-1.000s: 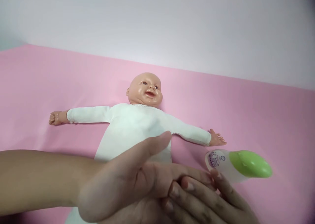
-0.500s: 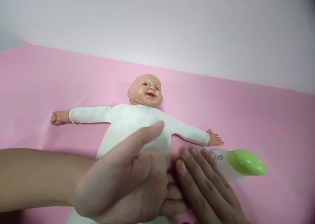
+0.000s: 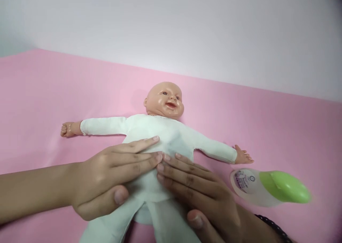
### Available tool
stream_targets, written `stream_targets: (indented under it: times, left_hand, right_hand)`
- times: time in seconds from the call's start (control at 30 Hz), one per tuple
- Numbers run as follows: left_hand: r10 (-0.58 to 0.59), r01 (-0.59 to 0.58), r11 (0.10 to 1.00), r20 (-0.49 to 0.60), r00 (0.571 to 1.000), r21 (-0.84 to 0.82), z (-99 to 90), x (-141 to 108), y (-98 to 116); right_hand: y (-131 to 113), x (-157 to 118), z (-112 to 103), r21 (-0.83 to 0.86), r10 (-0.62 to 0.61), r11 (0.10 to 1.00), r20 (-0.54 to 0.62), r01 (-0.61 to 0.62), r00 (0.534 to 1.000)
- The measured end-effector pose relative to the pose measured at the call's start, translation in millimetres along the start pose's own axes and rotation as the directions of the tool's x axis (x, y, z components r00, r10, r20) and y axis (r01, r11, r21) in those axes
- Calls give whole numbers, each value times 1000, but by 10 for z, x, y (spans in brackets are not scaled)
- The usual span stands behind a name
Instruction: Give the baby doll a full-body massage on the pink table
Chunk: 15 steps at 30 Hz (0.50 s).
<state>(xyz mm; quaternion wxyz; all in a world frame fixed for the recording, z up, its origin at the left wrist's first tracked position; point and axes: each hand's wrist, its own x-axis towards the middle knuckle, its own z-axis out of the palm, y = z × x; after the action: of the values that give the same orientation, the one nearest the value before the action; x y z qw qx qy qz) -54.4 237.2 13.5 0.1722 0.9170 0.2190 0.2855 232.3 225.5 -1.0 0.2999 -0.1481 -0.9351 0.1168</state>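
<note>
A baby doll with a hard plastic head and a white cloth body lies on its back, arms spread wide. My left hand rests palm down over the doll's belly from the left, fingers stretched out. From the right, my right hand lies over the same belly, its fingers extended too. The fingertips of both hands meet near the middle of the torso. Neither hand holds anything. Part of the doll's belly and sides is hidden beneath my hands.
A translucent bottle with a green cap lies on its side to the right, close to the doll's hand and my right wrist. Pink sheeting covers the surface. A pale wall rises behind it.
My left hand has turned from palm up to palm down. Both hands have gone from touching each other in front of the doll to lying flat over its belly.
</note>
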Motion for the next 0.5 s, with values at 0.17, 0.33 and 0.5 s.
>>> stream_targets:
  times: [0.17,0.33,0.5]
  left_hand:
    - [165,-164,986,117,979,-19,68,-86,-185]
    - [69,-66,997,80,994,-42,146,-64,-175]
    - [-108,109,994,44,993,-4,210,-85,-103]
  right_hand:
    - [46,-9,17,3,-32,1000,64,31,997]
    - [94,-56,-1,48,80,995,142,-88,987]
    - [114,-105,7,28,226,972,188,-235,956]
